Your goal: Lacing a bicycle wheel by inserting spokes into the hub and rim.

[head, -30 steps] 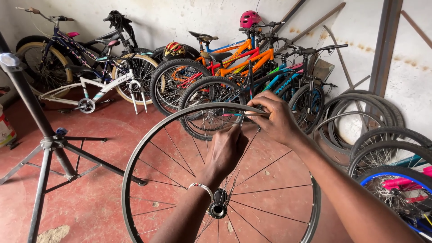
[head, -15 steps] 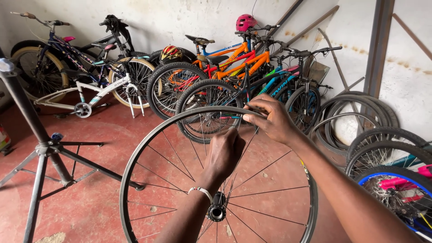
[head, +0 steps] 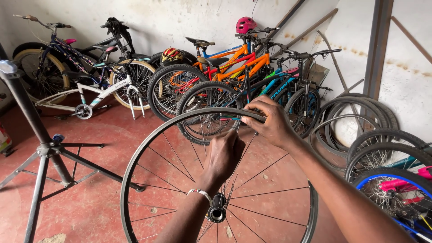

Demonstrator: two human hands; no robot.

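Note:
A bare spoked bicycle wheel (head: 148, 148) stands upright in front of me, hub (head: 217, 213) low in the middle. My right hand (head: 269, 125) grips the top of the dark rim, fingers curled over it. My left hand (head: 223, 156) reaches up inside the wheel, fingers pinched around spokes just below the rim. A thin bracelet (head: 200, 193) circles my left wrist.
A metal repair stand (head: 40, 148) on tripod legs rises at the left. Several bicycles (head: 234, 67) with helmets on them lean along the back wall. Loose tyres and wheels (head: 378, 139) pile at the right, under a steel post (head: 377, 49). Red concrete floor lies below.
The view has drifted slightly; both hands stay at the top of the wheel, the left fingers working among the spokes.

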